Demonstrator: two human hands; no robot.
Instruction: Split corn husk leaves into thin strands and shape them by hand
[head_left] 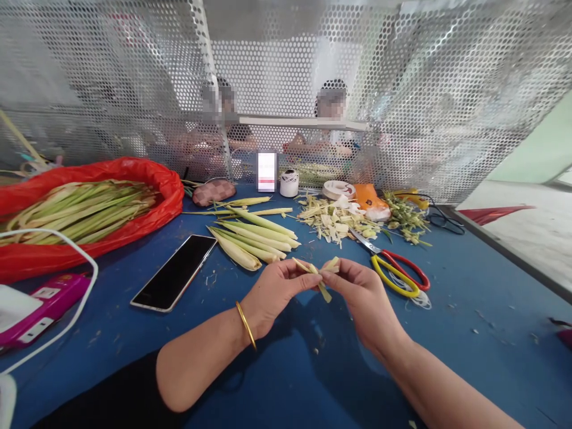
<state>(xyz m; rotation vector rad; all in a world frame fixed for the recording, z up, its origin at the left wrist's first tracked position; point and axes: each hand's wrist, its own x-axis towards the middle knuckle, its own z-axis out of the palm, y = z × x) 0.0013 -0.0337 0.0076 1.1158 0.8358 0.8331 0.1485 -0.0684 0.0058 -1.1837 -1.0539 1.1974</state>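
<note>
My left hand [279,290] and my right hand [364,298] meet over the blue table [277,369], both pinching a short folded strip of pale yellow-green leaf [318,275]. A gold bangle sits on my left wrist. Just beyond my hands lies a small pile of tapered folded leaf pieces [254,238]. Scissors with red and yellow handles [393,271] rest on the table right of my right hand.
A red plastic bag [89,238] of long leaf strips lies at the left, a black phone [174,273] beside it, a pink device [44,307] with a white cable nearer. Leaf scraps [335,220], tape rolls and an orange packet sit farther back. Behind a perforated metal screen [402,89], two people sit.
</note>
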